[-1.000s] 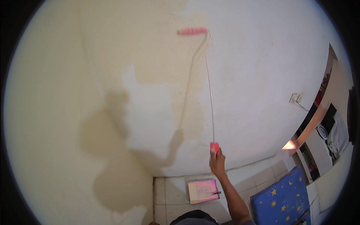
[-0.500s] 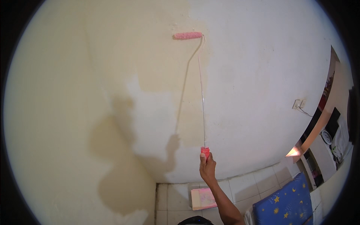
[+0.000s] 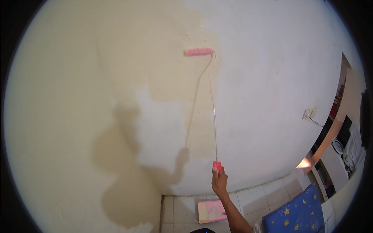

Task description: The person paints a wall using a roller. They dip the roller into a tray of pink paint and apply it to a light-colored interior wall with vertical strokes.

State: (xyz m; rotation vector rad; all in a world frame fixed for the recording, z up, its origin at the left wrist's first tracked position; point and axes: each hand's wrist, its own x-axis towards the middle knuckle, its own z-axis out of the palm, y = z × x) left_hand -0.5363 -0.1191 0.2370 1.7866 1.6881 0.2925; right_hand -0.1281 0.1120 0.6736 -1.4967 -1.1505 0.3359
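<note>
My right hand (image 3: 220, 182) is closed around the red handle of a long-framed paint roller (image 3: 199, 52). A thin metal rod rises from the handle to the fuzzy pink sleeve, which lies nearly level against the wall (image 3: 256, 77) ahead. Cream paint covers the wall's upper left, with a cream strip running down beside the rod; the part to the right is whitish. On the floor below, partly behind my forearm, lies a pink-stained paint tray (image 3: 208, 215). My left hand is out of sight.
A cream side wall (image 3: 54, 136) meets the painted wall at a corner on the left and carries my shadow. Right of me are a wall socket (image 3: 307, 114) with a cable, a blue star-patterned mattress or pad (image 3: 295, 211), and cluttered shelving (image 3: 338, 167). Light tiles (image 3: 252, 198) cover the floor.
The roller has come a little way down the wall, and my right hand has lowered with it. The whole view has also shifted slightly upward.
</note>
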